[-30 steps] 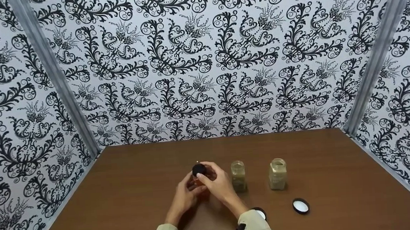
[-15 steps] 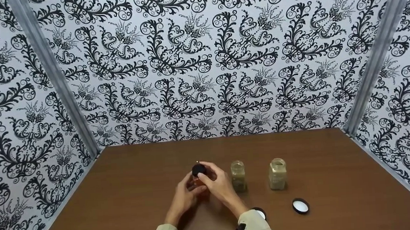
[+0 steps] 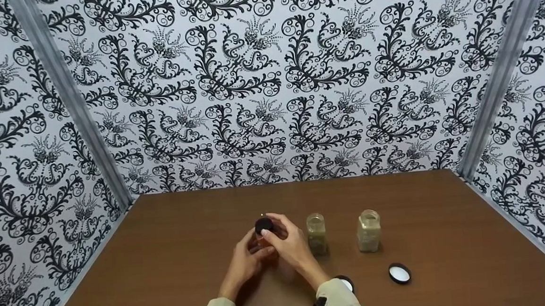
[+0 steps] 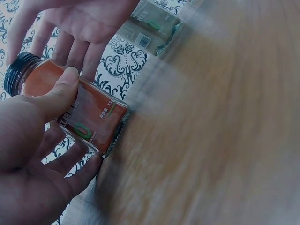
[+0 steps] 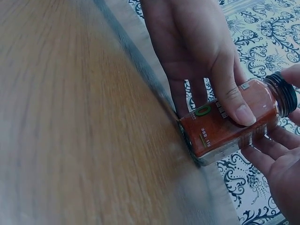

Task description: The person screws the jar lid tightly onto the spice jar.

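A spice jar of orange-red powder stands on the table between my hands. My left hand grips its glass body, with the thumb lying across the front in the left wrist view. The black lid sits on the jar's neck. From the right side my right hand pinches that lid between thumb and fingers. In the right wrist view the jar's base meets the tabletop. Much of the body is hidden by fingers in the head view.
Two lidless jars of greenish-grey powder, a nearer one and a farther one, stand to the right. A black lid lies white side up; another lid is partly behind my right forearm. Patterned walls border the brown table.
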A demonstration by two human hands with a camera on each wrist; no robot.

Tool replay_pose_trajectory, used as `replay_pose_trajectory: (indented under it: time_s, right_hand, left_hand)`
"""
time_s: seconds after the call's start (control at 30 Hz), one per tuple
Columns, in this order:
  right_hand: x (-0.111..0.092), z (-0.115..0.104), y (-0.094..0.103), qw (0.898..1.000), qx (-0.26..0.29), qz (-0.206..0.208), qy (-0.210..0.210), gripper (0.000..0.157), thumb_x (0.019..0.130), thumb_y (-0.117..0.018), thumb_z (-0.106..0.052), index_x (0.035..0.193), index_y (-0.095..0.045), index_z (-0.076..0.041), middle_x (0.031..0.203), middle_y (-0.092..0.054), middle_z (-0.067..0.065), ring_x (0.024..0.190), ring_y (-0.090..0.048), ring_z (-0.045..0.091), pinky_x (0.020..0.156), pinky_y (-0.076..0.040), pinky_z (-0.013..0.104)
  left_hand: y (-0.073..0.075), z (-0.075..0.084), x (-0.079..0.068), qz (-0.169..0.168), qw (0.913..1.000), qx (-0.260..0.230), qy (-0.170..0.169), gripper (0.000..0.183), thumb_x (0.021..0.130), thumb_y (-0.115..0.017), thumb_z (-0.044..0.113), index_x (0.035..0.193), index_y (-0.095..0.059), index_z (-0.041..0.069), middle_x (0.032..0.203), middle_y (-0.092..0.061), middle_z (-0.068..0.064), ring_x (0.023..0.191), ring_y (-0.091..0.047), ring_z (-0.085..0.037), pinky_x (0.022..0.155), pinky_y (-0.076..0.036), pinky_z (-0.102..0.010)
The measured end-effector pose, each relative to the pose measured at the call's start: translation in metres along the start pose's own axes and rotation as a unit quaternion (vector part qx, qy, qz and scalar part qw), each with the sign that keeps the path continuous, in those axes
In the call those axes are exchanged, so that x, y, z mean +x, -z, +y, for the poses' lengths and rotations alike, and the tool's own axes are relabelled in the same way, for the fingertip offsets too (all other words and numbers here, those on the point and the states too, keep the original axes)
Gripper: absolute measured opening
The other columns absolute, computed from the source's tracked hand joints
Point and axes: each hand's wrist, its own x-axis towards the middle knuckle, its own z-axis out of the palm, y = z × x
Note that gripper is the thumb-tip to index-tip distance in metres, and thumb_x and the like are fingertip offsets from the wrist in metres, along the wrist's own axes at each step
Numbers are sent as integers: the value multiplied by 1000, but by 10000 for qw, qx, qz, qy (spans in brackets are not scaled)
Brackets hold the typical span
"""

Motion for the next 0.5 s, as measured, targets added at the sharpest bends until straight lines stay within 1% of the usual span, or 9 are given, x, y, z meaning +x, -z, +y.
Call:
replay_pose_trajectory:
  time_s: [0.03, 0.1, 0.3, 0.5]
  right_hand:
    - [1, 4, 0, 10000, 6, -11, 20, 41, 95, -68, -18, 134, -60, -9, 127, -69, 14, 116, -67, 27, 98, -54, 26]
    - [1, 5, 0, 10000, 43, -19, 76, 40, 95, -68, -19, 134, -61, -11, 128, -69, 13, 116, -67, 26, 96, -53, 21]
    - [0, 6, 0, 9999, 138, 23, 88, 35, 93, -69, -17, 128, -64, -11, 123, -71, 13, 115, -67, 26, 96, -53, 20]
    - [0, 6, -1, 9997, 247, 50, 52, 35, 93, -71, -16, 125, -62, -9, 120, -72, 15, 112, -69, 26, 95, -55, 23]
  left_hand:
    - [0, 0, 0, 6, 10000, -7, 0, 63, 92, -73, 16, 147, -46, 1, 134, -61, -26, 122, -63, -38, 102, -54, -44]
    - [0, 0, -1, 29, 10000, 24, -22, 63, 92, -73, 16, 147, -46, 2, 134, -61, -26, 122, -63, -37, 102, -54, -44]
    - [-1, -1, -1, 41, 9999, 139, -47, 63, 92, -73, 17, 147, -46, 2, 134, -61, -25, 122, -62, -38, 102, -54, -46]
    - [-1, -1, -1, 49, 10000, 56, -23, 61, 92, -73, 16, 146, -48, 3, 134, -62, -24, 122, -63, -37, 102, -54, -45]
